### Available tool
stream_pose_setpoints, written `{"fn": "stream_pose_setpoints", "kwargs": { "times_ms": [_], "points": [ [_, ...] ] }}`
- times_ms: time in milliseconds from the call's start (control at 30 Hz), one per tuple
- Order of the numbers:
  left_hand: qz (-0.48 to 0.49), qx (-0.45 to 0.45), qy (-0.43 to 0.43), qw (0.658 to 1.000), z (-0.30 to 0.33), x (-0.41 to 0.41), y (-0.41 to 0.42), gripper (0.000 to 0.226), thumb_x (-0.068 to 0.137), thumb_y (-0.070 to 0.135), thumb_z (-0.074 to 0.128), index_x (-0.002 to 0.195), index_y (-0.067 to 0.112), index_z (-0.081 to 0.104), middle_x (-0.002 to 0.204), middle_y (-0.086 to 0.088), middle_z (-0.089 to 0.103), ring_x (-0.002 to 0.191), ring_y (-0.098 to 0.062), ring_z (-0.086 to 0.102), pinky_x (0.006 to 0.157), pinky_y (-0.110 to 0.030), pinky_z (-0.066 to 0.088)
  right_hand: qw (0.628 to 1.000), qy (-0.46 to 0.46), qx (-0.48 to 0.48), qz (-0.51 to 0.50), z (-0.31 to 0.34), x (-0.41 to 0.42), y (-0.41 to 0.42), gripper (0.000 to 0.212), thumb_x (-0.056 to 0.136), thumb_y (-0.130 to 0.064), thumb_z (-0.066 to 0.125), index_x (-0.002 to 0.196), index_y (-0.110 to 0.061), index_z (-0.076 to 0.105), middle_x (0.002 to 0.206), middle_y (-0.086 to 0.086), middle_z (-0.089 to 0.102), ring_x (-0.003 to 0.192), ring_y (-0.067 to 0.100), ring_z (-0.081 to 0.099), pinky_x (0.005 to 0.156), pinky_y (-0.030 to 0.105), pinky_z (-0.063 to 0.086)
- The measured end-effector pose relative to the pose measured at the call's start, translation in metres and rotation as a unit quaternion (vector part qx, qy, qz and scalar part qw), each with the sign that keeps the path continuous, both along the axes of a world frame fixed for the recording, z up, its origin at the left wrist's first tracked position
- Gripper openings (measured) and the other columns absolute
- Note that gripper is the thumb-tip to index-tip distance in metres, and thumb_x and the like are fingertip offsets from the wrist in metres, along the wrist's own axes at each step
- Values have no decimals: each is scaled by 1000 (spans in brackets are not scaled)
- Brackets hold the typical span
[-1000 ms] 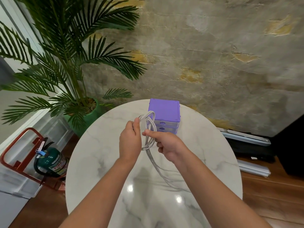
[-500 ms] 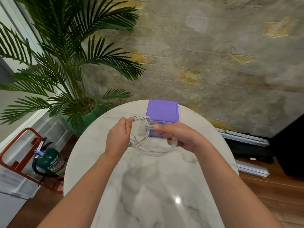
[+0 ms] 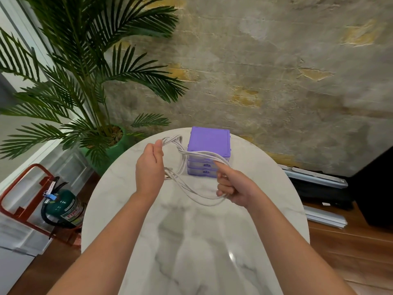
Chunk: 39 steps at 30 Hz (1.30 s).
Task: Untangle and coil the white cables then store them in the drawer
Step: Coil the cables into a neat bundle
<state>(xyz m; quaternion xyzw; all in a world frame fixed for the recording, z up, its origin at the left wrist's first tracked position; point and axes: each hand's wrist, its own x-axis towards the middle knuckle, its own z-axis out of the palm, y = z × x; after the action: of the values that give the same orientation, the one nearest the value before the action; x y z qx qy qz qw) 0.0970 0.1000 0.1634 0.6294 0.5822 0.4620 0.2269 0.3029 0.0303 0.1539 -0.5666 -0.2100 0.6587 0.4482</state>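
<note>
A bundle of white cables [image 3: 192,189] hangs in loops above the round marble table [image 3: 191,241]. My left hand [image 3: 150,167] pinches the bundle's far left end between thumb and fingers. My right hand [image 3: 234,187] grips the loops' right side, with the index finger stretched along the strands. The cables cross in a twist between the two hands. Behind them stands a small purple drawer unit [image 3: 209,153] with its drawers closed; the cables pass in front of it.
A potted palm [image 3: 85,81] in a green pot stands beyond the table's left edge. A green fire extinguisher [image 3: 63,207] in a red stand sits on the floor at left. Black and silver gear [image 3: 319,182] lies on the wooden floor at right.
My hands have moved apart, stretching the loops wider. The right hand has dropped down and to the right, and the left hand's end has lifted towards the drawer unit's left side.
</note>
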Motion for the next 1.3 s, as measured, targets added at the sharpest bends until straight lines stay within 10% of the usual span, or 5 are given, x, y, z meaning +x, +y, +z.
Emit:
{"fn": "stream_pose_setpoints", "kwargs": {
  "times_ms": [200,467,667,1133,1300],
  "points": [
    [-12,24,34,999,6,-8,7,50,102,46,29,79,7,49,67,0,51,68,-25,51,59,-35,32,942,-335,18,-29,-22,19,-4,25,76,-12,79,77,-12,54,58,1,43,44,16,37,41,24,35],
    [22,4,-86,996,6,5,6,44,104,43,28,77,13,47,68,7,48,64,-8,46,58,-18,34,988,70,-26,-137,-35,0,-12,49,91,-55,54,64,-17,39,50,-2,22,43,16,33,58,31,57],
    [28,9,-119,992,8,3,8,46,103,44,29,77,12,47,67,7,47,63,-8,45,60,-22,35,987,-97,-52,-121,-43,5,-14,54,85,-55,64,60,-23,29,49,-6,21,42,12,19,39,23,16],
    [-4,-68,-136,988,-11,3,1,56,95,58,39,77,6,47,68,-3,48,64,-20,44,63,-38,39,919,-329,79,203,2,-18,2,71,68,-65,74,127,-31,54,117,-12,62,106,5,60,90,23,43],
    [-9,-38,-107,993,-6,17,-10,52,96,52,44,77,3,44,64,-1,44,60,-15,39,54,-21,34,901,-366,97,213,15,-56,12,46,96,-55,42,88,-13,57,65,1,61,56,18,59,71,33,48]
  ]
}}
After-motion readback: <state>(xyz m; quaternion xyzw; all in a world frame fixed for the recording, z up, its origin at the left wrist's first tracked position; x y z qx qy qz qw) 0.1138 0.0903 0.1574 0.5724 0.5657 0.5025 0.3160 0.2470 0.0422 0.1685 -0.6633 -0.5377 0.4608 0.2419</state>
